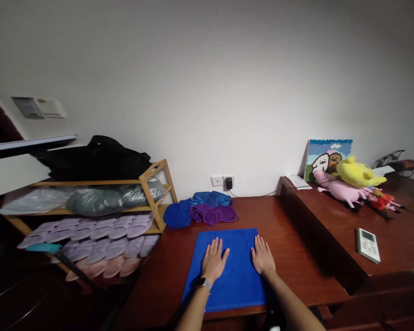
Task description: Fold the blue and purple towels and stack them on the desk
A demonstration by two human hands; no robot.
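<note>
A blue towel (232,285) lies spread flat on the dark red wooden table (296,276) in front of me. My left hand (213,260) rests palm down on its middle, fingers stretched out and slightly apart; a dark watch sits on that wrist. My right hand (262,256) lies flat on the towel's right part, fingers extended. Neither hand holds anything. Behind the towel, near the wall, lies a heap of blue and purple cloths (201,209).
A wooden rack (156,193) at the left carries rows of lilac and pink slippers (99,239), bagged items and a black bag (96,158). A raised desk at the right holds plush toys (351,181), a picture and a white remote (368,245). A charger sits in the wall socket (228,182).
</note>
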